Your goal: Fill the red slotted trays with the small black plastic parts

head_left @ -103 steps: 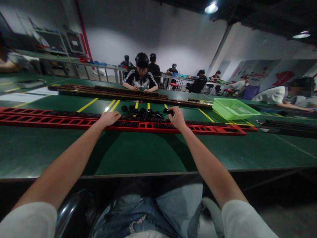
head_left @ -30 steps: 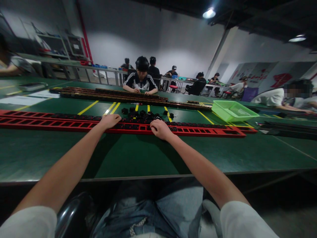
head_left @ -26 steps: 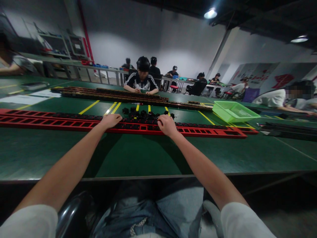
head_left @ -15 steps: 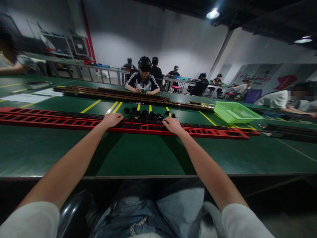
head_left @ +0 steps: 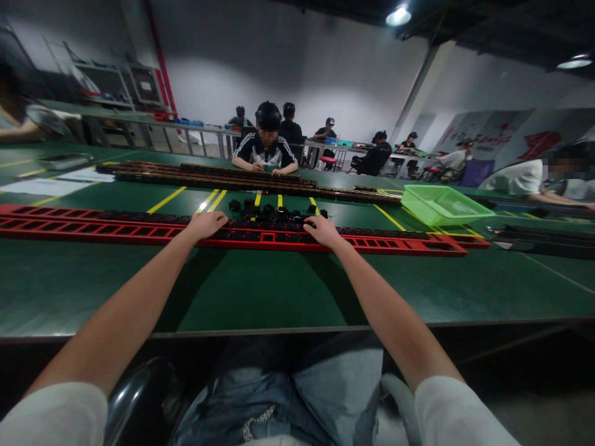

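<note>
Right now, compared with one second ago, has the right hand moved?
Yes, the right hand has moved right along the red frame, away from its small central opening.

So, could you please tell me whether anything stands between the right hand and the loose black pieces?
Nothing visible stands between the right hand and the loose black pieces just ahead and to its left. The front red frame lies low beneath it, and the green basket sits off to the right.
</note>
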A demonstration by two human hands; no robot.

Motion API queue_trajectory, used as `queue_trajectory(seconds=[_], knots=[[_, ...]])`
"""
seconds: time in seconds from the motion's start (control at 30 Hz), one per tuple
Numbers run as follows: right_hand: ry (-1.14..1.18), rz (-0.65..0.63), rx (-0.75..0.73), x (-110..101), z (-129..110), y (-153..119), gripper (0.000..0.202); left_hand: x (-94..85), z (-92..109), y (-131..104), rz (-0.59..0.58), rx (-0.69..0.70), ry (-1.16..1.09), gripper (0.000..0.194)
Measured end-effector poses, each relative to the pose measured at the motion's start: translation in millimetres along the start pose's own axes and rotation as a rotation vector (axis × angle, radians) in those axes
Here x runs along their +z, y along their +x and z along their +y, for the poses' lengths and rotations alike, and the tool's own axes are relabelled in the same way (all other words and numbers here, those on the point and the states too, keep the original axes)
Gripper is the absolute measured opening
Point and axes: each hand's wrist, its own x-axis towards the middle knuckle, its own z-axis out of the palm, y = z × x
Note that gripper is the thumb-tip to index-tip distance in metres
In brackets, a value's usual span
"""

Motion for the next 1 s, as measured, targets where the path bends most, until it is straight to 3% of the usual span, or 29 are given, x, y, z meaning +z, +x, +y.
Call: queue_trajectory(seconds=[0.13, 0.27, 0.47, 0.6, 0.8, 1.0], knots=[[0.218, 0.266, -0.021, 5.2, 9.2, -2.9, 0.035, 0.8, -0.9, 1.3, 0.001, -0.003, 0.015, 0.054], [0.343, 0.383, -0.014, 6.3, 11.2, -4.5, 0.037, 2.2, -1.8, 1.6, 0.028, 0.003, 0.008, 0.053], [0.377, 0.352, -0.099, 4.1, 7.0, -8.1, 0.046, 2.4, -0.6, 0.8, 0.025, 0.006, 0.007, 0.054], [0.334, 0.338, -0.185, 3.4, 5.9, -8.0, 0.040, 1.3, 0.6, 0.3, 0.018, -0.002, -0.006, 0.054], [0.343, 0.367, -0.179, 3.1, -1.8, -8.7, 0.037, 1.0, 0.7, 0.0, 0.015, 0.008, -0.009, 0.055], [0.332, 0.261, -0.267, 0.8, -24.6, -17.5, 0.054, -0.9, 2.3, -2.4, 0.016, -0.008, -0.011, 0.054]])
